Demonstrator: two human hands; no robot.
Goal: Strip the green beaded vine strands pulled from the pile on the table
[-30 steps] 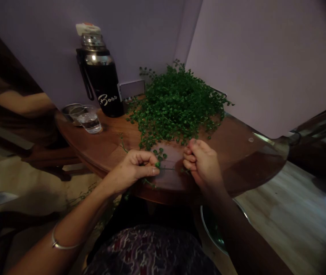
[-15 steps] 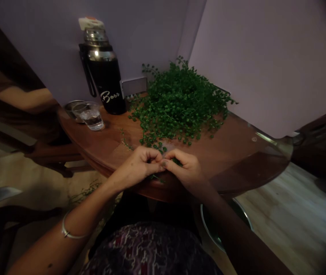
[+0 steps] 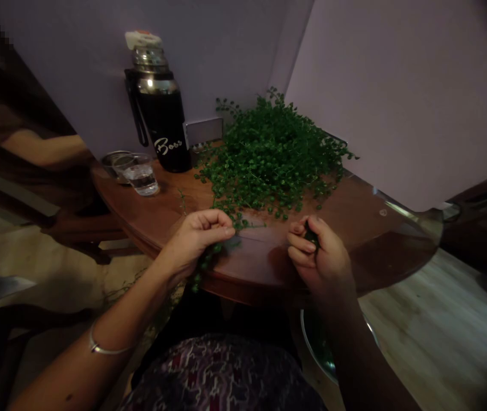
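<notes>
My left hand is above the table's near edge, thumb and finger pinched on a thin green sprig. Part of that sprig trails below the palm, over the edge. Apart from it, to the right, my right hand is curled closed around a small bunch of dark green leaves. Its fingers hide most of the bunch. Just beyond both hands, a large heap of leafy green sprigs spreads over the wooden table. A few loose bits lie at its near side.
A black flask, a clear cup of water and a metal bowl stand at the left. A metal-rimmed basin sits below my right arm. Stems lie low at left. Another person's arm shows at far left.
My hands were together over the near edge. They have moved apart: the right hand went right with leaves in its fist, while the left moved slightly left, still pinching the sprig.
</notes>
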